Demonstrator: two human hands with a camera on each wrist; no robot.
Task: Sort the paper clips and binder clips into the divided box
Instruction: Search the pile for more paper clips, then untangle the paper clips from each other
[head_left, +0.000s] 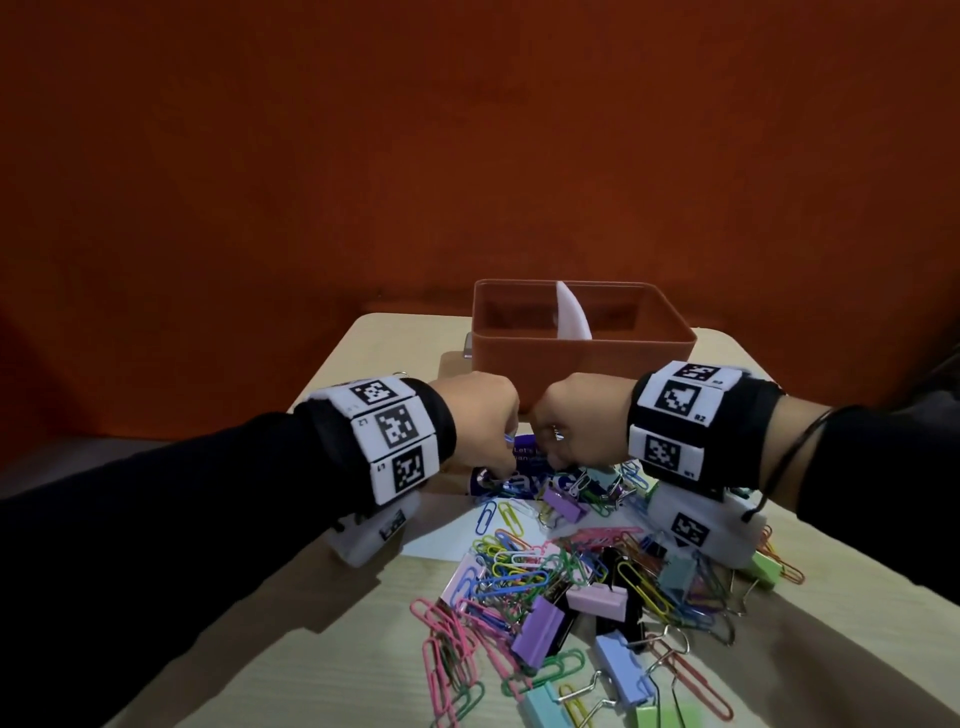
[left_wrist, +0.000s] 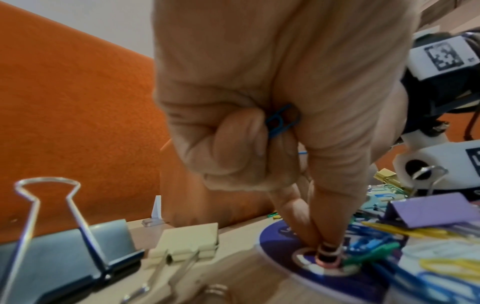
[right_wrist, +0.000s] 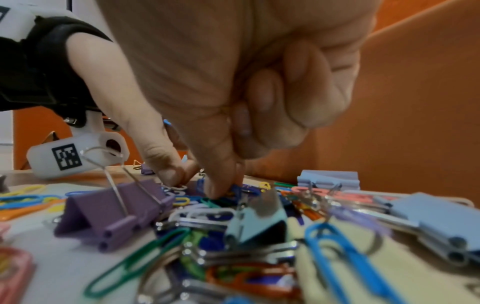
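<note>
The orange divided box (head_left: 582, 340) with a white divider (head_left: 571, 312) stands at the table's far side, just behind both hands. A mixed pile of coloured paper clips (head_left: 514, 566) and binder clips (head_left: 537, 629) covers the table in front. My left hand (left_wrist: 322, 246) keeps a blue paper clip (left_wrist: 281, 121) tucked under its curled fingers while thumb and forefinger pinch a small clip (left_wrist: 328, 257) on a purple card. My right hand (right_wrist: 223, 189), other fingers curled, pinches down on a blue paper clip (right_wrist: 245, 188) at the pile's far edge.
A black binder clip (left_wrist: 78, 246) and a beige one (left_wrist: 187, 240) lie left of my left hand. A purple binder clip (right_wrist: 109, 209) sits near my right hand. The purple card (head_left: 519, 480) and white paper (head_left: 447, 535) lie under the clips. An orange wall stands behind the table.
</note>
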